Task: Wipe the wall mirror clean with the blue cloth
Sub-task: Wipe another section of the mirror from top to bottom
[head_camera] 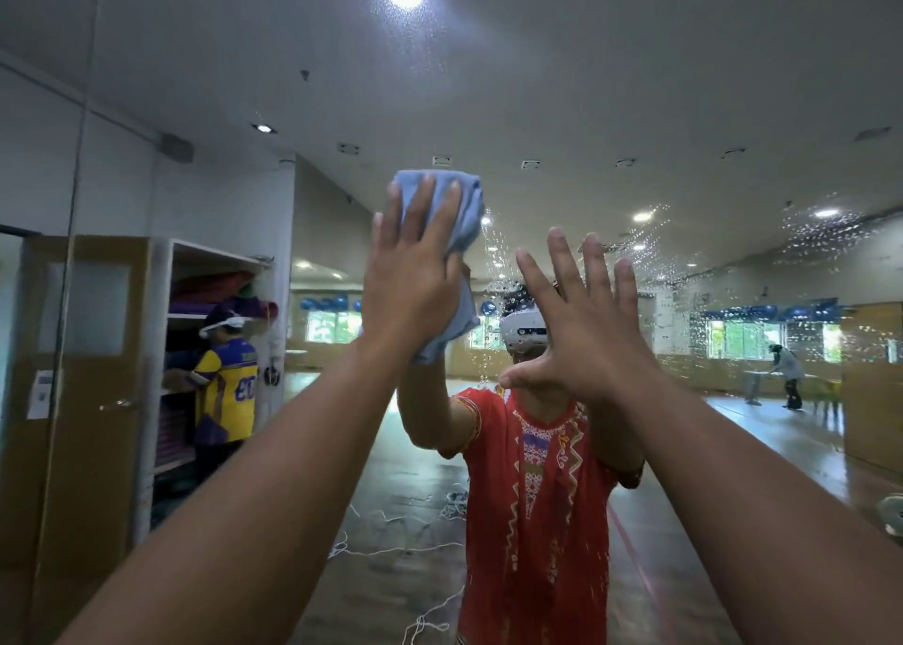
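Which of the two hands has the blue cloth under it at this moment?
The left hand, its straight fingers pressing the blue cloth flat to the wall mirror. The right hand, beside it, is bare, fingers spread, with no cloth.

Pale blue cloth [464, 214] on a mirror [684, 155] speckled with white droplets.

The reflected shirt [537, 522] is bright red, with yellow and white zigzag lines down the front and a chest panel of small woven bands in white, yellow, blue and purple. The headset [523, 331] is white. The jersey [229, 385] at the left is yellow with purple shoulders and purple lettering. The door [93, 400] is brown wood with a frosted grey pane; the shelf [161, 351] frame is white and holds purple and red rolls. The balloons [327, 302] are deep blue. The floor [405, 473] is dark brown, crossed by a red line [630, 546] and white string [391, 546]. The ceiling [537, 58] is grey-white.
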A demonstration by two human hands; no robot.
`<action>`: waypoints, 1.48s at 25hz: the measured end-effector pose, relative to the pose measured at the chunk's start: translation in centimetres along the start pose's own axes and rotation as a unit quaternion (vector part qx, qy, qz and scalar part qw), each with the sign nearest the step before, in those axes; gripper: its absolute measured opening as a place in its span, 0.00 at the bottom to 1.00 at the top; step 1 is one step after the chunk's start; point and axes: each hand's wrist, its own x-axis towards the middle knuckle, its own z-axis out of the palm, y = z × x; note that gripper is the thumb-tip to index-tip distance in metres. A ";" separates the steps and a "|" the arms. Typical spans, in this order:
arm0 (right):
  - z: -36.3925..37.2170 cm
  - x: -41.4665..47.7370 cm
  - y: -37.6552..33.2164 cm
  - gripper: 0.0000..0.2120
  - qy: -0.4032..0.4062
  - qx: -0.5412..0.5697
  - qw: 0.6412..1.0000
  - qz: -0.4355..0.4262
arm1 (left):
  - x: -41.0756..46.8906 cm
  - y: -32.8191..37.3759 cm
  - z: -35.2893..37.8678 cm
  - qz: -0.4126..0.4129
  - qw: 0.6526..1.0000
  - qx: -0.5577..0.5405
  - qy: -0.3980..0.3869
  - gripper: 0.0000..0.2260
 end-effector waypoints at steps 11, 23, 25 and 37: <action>-0.9 -2.4 0.6 0.61 0.014 -0.013 1.000 -0.005 | -7.5 0.0 1.2 0.013 1.000 0.008 -0.001 0.30; -1.8 -5.1 8.3 0.65 -0.037 -0.042 0.998 0.034 | -8.8 1.6 1.9 -0.039 0.999 -0.009 0.015 0.30; -1.6 -4.8 8.5 0.65 -0.042 -0.034 0.998 0.029 | -7.7 1.9 1.7 -0.058 0.998 -0.013 0.007 0.30; -1.1 -4.7 9.1 0.63 -0.035 -0.013 0.999 0.014 | 0.3 9.0 2.8 0.161 0.986 0.037 0.027 0.29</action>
